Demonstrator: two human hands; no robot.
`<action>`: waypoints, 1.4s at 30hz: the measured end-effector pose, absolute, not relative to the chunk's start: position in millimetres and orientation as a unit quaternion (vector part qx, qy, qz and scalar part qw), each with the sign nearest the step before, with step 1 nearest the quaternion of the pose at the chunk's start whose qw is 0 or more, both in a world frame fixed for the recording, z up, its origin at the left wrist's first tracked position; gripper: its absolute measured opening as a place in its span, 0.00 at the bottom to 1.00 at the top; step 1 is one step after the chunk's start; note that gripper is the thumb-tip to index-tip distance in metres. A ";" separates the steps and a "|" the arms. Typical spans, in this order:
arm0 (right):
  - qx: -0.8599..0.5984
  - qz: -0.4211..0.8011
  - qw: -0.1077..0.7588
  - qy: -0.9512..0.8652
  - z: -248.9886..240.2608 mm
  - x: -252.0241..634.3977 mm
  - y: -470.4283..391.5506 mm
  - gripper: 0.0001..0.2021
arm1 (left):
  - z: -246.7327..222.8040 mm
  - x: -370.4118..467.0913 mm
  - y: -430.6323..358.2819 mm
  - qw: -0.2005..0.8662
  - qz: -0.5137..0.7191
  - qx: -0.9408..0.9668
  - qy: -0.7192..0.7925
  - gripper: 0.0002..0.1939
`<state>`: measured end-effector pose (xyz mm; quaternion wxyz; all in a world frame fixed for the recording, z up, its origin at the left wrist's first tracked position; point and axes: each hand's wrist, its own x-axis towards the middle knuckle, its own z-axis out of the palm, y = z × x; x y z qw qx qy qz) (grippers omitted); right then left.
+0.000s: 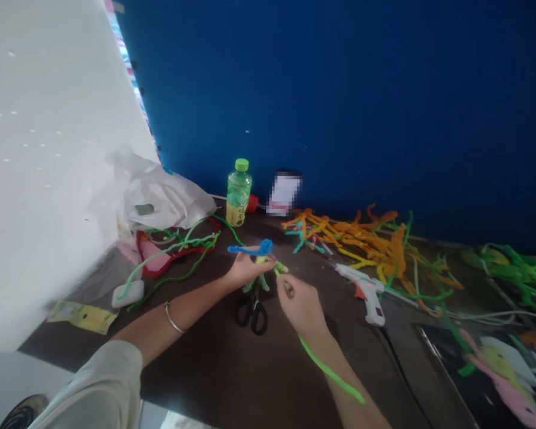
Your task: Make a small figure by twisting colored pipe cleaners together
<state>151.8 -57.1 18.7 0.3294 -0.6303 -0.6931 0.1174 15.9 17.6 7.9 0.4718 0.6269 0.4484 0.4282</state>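
My left hand (246, 267) is closed around a small pipe-cleaner figure (264, 248) with a blue coiled top, a yellow middle and pale green ends hanging below. In a pinch, my right hand (300, 299) grips a light green pipe cleaner (333, 374) close to the figure. The strip's long tail shows again below my right wrist and lies along the forearm. Under the hands, black-handled scissors (252, 314) rest on the dark table, their blades partly hidden by the figure.
A white glue gun (367, 293) with a black cord lies at right, near a heap of orange pipe cleaners (361, 238). Behind stand a green-capped bottle (239, 195) and a phone (284, 193). A plastic bag (165, 193) and green strands occupy the left; a black tray (446, 363) sits lower right.
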 end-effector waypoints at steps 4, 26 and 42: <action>-0.594 -0.099 0.239 -0.762 24.8 159.6 -58.5 0.13 | 9.4 14.1 19.6 0.479 0.405 0.652 0.426 0.08; -0.535 0.554 0.523 -0.366 13.5 149.0 -45.9 0.14 | 0.5 6.5 23.4 0.806 0.274 0.461 0.249 0.17; -0.604 0.281 0.462 -0.585 1.5 133.1 -56.9 0.11 | 9.9 15.9 16.4 0.511 0.432 0.591 0.451 0.13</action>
